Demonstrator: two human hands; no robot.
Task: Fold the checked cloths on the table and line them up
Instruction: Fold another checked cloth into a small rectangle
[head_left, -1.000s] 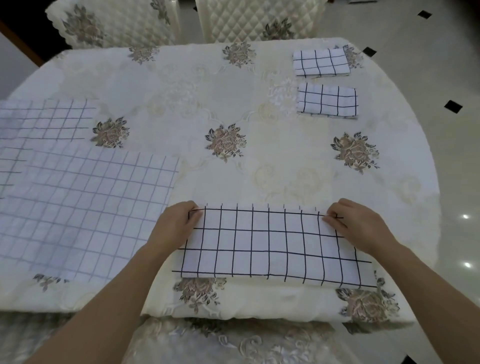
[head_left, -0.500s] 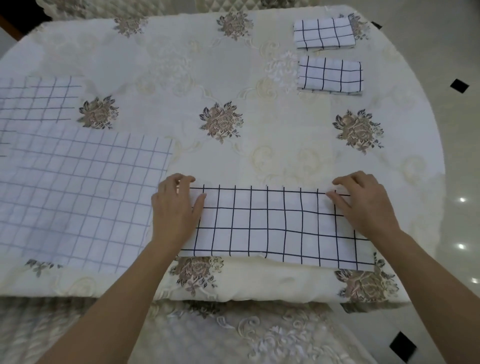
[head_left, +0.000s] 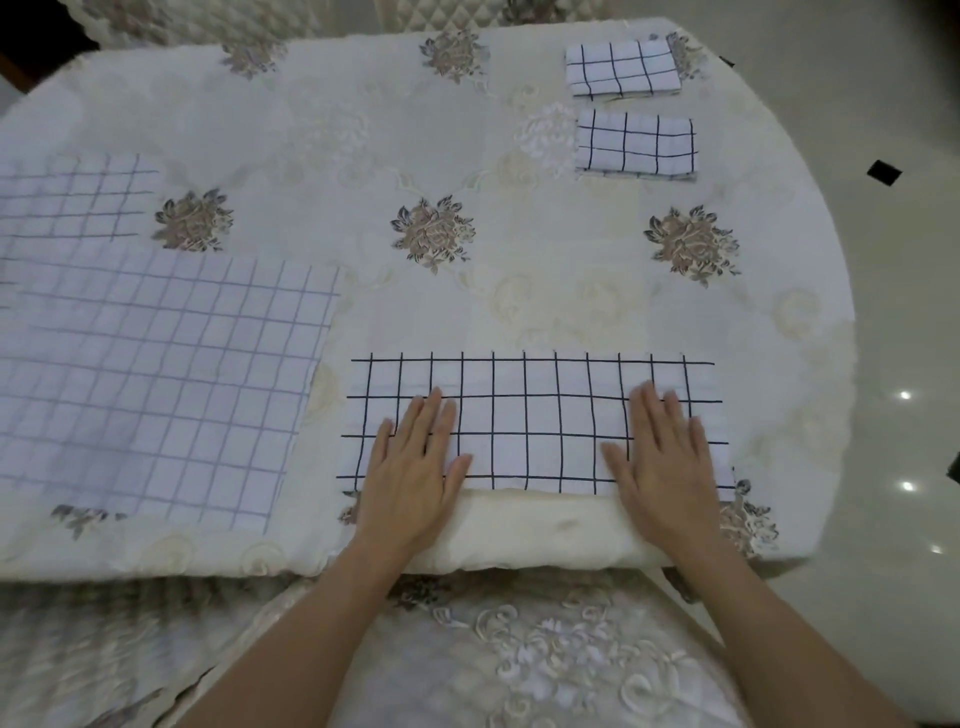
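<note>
Your left hand (head_left: 415, 467) lies flat, fingers straight and slightly spread, on the left part of the folded checked strip (head_left: 535, 421) in the lower middle of the frame. Your right hand (head_left: 662, 457) lies flat in the same way on the strip's right part, and its fingertips look a little blurred. Both palms press down near the strip's lower edge, and neither hand pinches or curls round anything.

The strip is a long, narrow rectangle with dark grid lines, lying across the bench (head_left: 545, 291) close to its near edge, just above the rolled rim of the flowered tablecloth.

Two small folded cloths sit in the upper right of the frame, one above the other and slightly apart: the upper folded cloth (head_left: 621, 67) near the far edge of the bench, and the lower folded cloth (head_left: 636, 143) just below it.

At the left of the frame a large unfolded cloth (head_left: 156, 379) with paler lines lies spread flat, its right edge near the strip but not touching it. Above it, at the left edge, another unfolded cloth (head_left: 67, 197) shows in part, running out of view.
</note>
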